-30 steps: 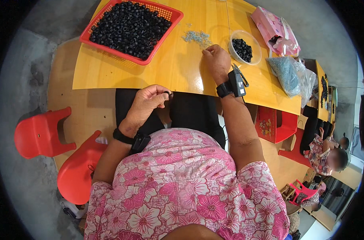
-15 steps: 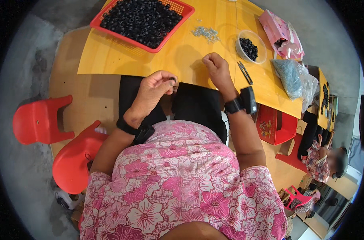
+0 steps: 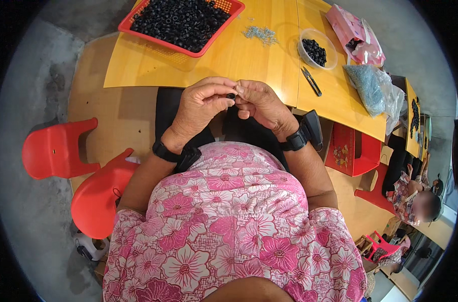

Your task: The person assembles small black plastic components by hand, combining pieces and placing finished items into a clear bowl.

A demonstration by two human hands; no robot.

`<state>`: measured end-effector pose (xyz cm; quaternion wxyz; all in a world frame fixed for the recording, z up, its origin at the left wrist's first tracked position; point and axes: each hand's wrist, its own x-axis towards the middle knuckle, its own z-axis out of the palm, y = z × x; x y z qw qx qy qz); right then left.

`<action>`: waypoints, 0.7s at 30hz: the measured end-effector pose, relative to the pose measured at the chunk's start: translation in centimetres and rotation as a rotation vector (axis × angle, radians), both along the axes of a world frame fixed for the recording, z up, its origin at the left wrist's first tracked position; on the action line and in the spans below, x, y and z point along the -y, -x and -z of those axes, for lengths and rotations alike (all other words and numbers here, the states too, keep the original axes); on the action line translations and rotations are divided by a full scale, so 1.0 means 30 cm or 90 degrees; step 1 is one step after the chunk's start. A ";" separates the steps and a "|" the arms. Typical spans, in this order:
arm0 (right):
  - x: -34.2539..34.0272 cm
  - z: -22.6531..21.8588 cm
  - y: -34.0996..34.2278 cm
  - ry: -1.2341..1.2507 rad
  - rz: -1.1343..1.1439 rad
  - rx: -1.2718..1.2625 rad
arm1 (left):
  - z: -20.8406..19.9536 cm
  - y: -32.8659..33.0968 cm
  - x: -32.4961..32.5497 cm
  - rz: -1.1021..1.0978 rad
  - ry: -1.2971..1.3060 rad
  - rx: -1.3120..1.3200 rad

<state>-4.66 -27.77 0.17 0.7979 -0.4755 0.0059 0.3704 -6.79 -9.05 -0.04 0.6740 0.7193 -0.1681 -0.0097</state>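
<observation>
My left hand point(image 3: 200, 106) pinches a small black ring-shaped piece point(image 3: 231, 96) between thumb and fingertips, just off the near edge of the yellow table point(image 3: 153, 75). My right hand point(image 3: 264, 104) meets it from the other side, its thumb and fingers closed right beside the piece. Whatever those right fingertips hold, if anything, is too small to make out. Beyond both hands lies a loose pile of tiny silvery parts point(image 3: 260, 34). A red plastic basket point(image 3: 201, 52) at the far left is heaped with similar black pieces point(image 3: 181, 22).
A clear round bowl point(image 3: 334, 56) holds more black pieces. Thread snips point(image 3: 311, 82) lie near it, with a plastic bag of bluish-grey bits point(image 3: 367, 90) and a pink bag point(image 3: 352, 30) farther right. Red chairs point(image 3: 55, 148) stand at left; another person point(image 3: 408, 201) sits at right.
My right hand has come left and back from over the table to meet my left hand. The left hand has risen slightly and still holds the black piece.
</observation>
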 end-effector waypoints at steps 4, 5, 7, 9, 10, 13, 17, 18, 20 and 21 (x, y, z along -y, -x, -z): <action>-0.014 0.012 0.009 -0.087 0.009 -0.041 | 0.003 0.007 0.000 -0.015 0.010 0.033; -0.021 0.011 0.013 -0.097 0.023 -0.049 | 0.005 0.008 -0.002 -0.034 -0.004 0.064; -0.026 0.002 0.016 -0.079 0.034 -0.044 | 0.002 0.013 -0.003 -0.041 -0.004 0.065; -0.033 -0.009 0.019 -0.062 0.043 -0.041 | 0.002 0.015 -0.005 -0.050 -0.005 0.064; -0.037 -0.014 0.021 -0.051 0.055 -0.034 | 0.003 0.016 -0.006 -0.057 -0.003 0.067; -0.042 -0.028 0.030 -0.042 0.079 -0.043 | -0.006 0.017 -0.006 -0.065 0.004 0.065; -0.052 -0.039 0.038 -0.055 0.089 -0.086 | -0.002 0.014 -0.015 -0.089 -0.016 0.103; -0.054 -0.036 0.040 -0.054 0.089 -0.088 | -0.002 0.014 -0.017 -0.089 -0.015 0.101; -0.062 -0.027 0.044 -0.037 0.108 -0.082 | -0.002 0.015 -0.024 -0.102 -0.076 0.141; -0.064 -0.023 0.043 -0.037 0.107 -0.084 | 0.001 0.012 -0.026 -0.102 -0.075 0.139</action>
